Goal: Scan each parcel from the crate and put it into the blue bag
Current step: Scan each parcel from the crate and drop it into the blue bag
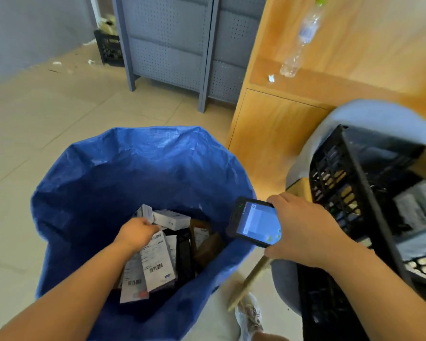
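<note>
Over the blue bag, between tiled floor and black crate.
Down inside the bag, left grip against a small white box atop labelled parcels, fingers hidden, hold impossible to tell; at the bag's right rim, right grip curled round a lit scanner, crate just beyond it; behind, wooden desk with a plastic bottle, grey perforated cabinet.
</note>
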A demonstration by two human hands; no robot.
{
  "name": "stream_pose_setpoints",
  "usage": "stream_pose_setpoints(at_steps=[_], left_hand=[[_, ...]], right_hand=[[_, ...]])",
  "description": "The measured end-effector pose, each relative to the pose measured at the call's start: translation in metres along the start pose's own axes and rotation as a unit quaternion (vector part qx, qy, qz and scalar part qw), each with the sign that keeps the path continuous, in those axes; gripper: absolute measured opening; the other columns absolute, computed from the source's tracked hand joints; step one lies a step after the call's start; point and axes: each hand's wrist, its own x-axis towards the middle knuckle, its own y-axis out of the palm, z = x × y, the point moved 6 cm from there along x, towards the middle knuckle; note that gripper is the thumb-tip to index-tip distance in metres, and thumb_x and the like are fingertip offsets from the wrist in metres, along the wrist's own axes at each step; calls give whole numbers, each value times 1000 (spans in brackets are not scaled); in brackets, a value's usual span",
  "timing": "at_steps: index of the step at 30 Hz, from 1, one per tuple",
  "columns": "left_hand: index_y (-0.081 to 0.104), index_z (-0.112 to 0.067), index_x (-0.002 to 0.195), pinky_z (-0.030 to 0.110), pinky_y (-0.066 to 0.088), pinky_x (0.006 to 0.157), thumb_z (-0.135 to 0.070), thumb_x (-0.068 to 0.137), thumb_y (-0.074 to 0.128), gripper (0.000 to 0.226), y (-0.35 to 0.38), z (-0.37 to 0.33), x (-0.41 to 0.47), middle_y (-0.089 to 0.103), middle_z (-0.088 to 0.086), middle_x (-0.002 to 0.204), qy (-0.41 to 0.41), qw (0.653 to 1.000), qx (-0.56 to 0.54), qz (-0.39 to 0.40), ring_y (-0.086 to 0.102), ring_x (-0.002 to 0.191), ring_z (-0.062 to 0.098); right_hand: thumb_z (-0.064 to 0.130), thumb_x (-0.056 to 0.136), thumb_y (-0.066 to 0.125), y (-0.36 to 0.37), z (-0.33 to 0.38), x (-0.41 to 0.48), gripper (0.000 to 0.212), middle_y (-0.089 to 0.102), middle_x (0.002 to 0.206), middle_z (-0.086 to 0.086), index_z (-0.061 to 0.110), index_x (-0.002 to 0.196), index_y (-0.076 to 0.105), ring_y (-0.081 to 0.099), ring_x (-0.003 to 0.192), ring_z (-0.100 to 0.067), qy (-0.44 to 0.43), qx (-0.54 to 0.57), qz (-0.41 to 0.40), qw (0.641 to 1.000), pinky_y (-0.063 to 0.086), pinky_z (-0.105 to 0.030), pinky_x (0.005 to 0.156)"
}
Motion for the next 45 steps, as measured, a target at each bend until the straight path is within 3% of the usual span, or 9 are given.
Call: stream_pose_setpoints(at_steps=[3,7,13,24,32,36,40,43,45], left_hand=[[66,-4,94,35,47,73,-28,90,60,25,8,-28,-36,68,16,94,42,998,34,17,62,86,27],[65,-1,91,29,40,61,-26,91,62,25,25,-77,-84,63,10,79,113,992,44,39,58,74,22],[57,-7,75,36,48,71,-31,89,63,29,69,-169,-157,61,6,75,218,973,39,69,59,72,19],[67,-27,82,26,46,68,-35,87,65,10,209,-326,-267,65,-8,74,382,916,21,118,62,76,10],[65,-29,87,25,46,74,-38,89,63,9,314,-403,-253,66,-8,90,392,903,80,156,64,86,11],[63,-17,98,30,51,74,-40,92,58,24,352,-444,-232,67,3,96,341,921,23,190,63,81,16],[52,-21,93,38,50,83,-49,92,53,28,379,-485,-213,58,4,100,289,938,-31,189,59,89,22],[32,-24,143,40,46,97,-60,76,67,84,391,-513,-196,39,7,140,336,932,-8,138,51,118,29],[13,-33,151,38,37,104,-52,72,76,103,397,-531,-197,18,4,150,431,896,78,71,34,134,29]], right_hand=[[50,60,74,-12,-24,-42,75,49,113,5,24,124,43,52,101,-19,26,26,-12,999,50,-35,80],[48,63,75,-25,-64,-99,80,49,119,5,23,130,40,51,106,-19,70,57,-42,995,50,-35,84],[53,65,77,-29,-137,-179,88,46,126,7,28,137,31,50,107,-18,143,107,-101,979,50,-34,83],[53,66,78,27,-278,-271,92,45,132,7,25,141,32,50,115,-16,305,211,-183,910,48,-30,85],[49,62,77,51,-369,-254,80,52,118,3,22,128,43,52,101,-20,393,237,-249,852,45,-32,75],[44,64,77,52,-408,-238,75,52,117,0,17,126,44,52,103,-23,434,259,-292,812,47,-36,79],[41,66,76,61,-434,-225,76,51,120,-3,14,129,44,51,107,-27,478,273,-302,778,45,-37,82],[43,63,74,72,-441,-217,70,53,114,-1,15,122,48,52,101,-27,497,287,-297,764,47,-37,79],[43,61,73,78,-442,-215,64,52,104,2,18,115,49,53,94,-26,497,288,-296,763,48,-38,78]])
